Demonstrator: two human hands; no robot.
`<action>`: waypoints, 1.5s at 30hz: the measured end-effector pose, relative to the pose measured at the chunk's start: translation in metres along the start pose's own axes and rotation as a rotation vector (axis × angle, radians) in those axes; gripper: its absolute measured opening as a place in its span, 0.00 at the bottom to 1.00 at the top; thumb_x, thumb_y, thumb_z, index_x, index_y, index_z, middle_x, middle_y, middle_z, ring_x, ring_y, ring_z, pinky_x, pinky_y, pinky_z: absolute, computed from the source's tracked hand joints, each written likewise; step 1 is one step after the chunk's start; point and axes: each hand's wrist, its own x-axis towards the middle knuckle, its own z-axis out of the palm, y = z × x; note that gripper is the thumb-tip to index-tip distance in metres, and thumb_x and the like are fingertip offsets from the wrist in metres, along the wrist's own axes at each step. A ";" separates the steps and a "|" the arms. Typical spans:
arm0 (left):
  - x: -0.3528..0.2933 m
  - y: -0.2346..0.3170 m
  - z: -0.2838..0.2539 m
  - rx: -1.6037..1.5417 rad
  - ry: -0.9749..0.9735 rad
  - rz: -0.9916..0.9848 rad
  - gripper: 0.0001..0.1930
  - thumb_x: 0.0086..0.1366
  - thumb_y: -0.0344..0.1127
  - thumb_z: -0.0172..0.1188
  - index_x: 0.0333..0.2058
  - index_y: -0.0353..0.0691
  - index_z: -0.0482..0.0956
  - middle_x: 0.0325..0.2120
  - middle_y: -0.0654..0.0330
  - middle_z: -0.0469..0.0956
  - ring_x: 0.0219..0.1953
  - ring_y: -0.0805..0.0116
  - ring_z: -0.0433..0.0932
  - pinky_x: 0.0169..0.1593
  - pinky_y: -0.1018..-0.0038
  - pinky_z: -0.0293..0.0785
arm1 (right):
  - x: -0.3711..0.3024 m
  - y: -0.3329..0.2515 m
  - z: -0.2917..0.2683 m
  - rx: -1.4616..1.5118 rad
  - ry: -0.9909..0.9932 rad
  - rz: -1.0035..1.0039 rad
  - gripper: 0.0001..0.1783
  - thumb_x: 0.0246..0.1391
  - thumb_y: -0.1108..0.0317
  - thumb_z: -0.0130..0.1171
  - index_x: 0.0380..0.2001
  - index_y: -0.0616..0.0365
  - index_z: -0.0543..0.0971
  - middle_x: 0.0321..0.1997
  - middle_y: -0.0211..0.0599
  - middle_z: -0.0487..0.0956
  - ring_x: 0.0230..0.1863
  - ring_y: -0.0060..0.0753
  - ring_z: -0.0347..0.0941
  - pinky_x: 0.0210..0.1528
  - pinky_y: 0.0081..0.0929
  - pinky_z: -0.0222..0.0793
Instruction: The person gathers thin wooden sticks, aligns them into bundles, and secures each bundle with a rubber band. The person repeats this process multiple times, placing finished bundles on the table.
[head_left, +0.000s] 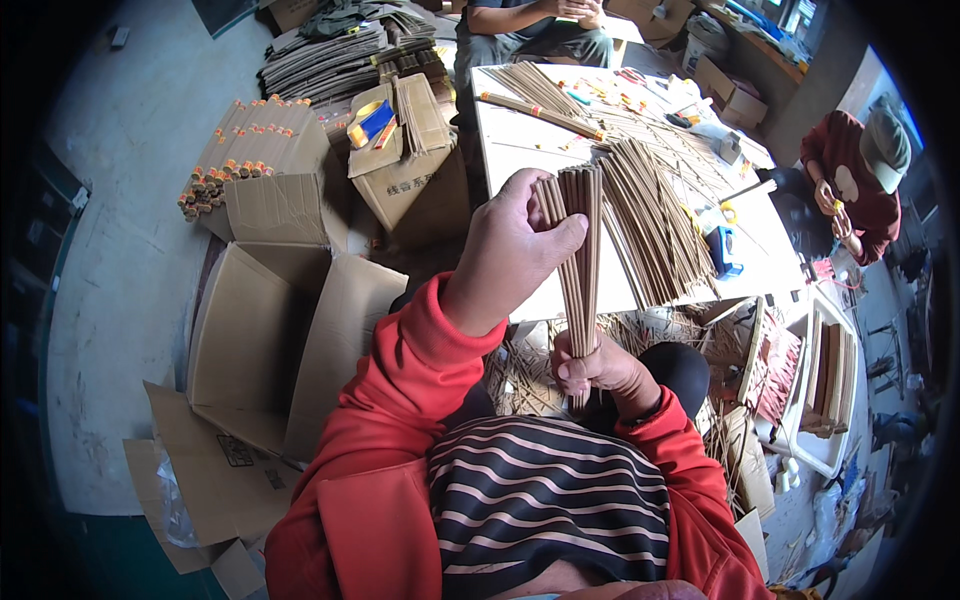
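Note:
A bundle of thin brown incense sticks (580, 260) stands nearly upright in front of my chest. My left hand (520, 240) is closed around its top end, thumb across the sticks, and a few of them splay to the left there. Lower down, my right hand (600, 368) wraps round the bundle near its bottom end. Just beyond, a large loose pile of the same sticks (655, 225) lies on the white table (765, 235), its ends toward me.
A blue tape dispenser (722, 250) sits by the pile. An open cardboard box (255, 340) is at my left, behind it a box of banded stick bundles (255, 140). One person (535, 20) sits across the table, another in dark red (855, 165) at right. Sticks litter the floor below.

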 end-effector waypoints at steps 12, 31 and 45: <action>-0.002 -0.005 -0.003 -0.135 -0.022 0.041 0.11 0.58 0.28 0.57 0.36 0.30 0.67 0.24 0.62 0.73 0.27 0.82 0.70 0.28 0.82 0.68 | 0.003 -0.005 0.006 -0.268 0.240 -0.083 0.10 0.45 0.74 0.58 0.18 0.58 0.66 0.12 0.29 0.66 0.12 0.21 0.60 0.16 0.18 0.56; 0.000 0.006 -0.006 -0.281 -0.077 -0.041 0.08 0.56 0.21 0.49 0.35 0.28 0.68 0.28 0.62 0.74 0.28 0.81 0.71 0.32 0.82 0.71 | 0.000 -0.006 0.001 -0.433 0.507 -0.042 0.10 0.44 0.71 0.61 0.18 0.57 0.70 0.14 0.26 0.68 0.14 0.18 0.64 0.17 0.16 0.60; 0.001 0.007 -0.009 -0.389 -0.076 -0.107 0.10 0.53 0.20 0.49 0.36 0.28 0.69 0.29 0.64 0.73 0.29 0.81 0.70 0.34 0.83 0.69 | -0.002 -0.015 0.009 -0.451 0.455 -0.046 0.11 0.43 0.69 0.62 0.17 0.58 0.70 0.12 0.28 0.69 0.14 0.18 0.64 0.17 0.16 0.59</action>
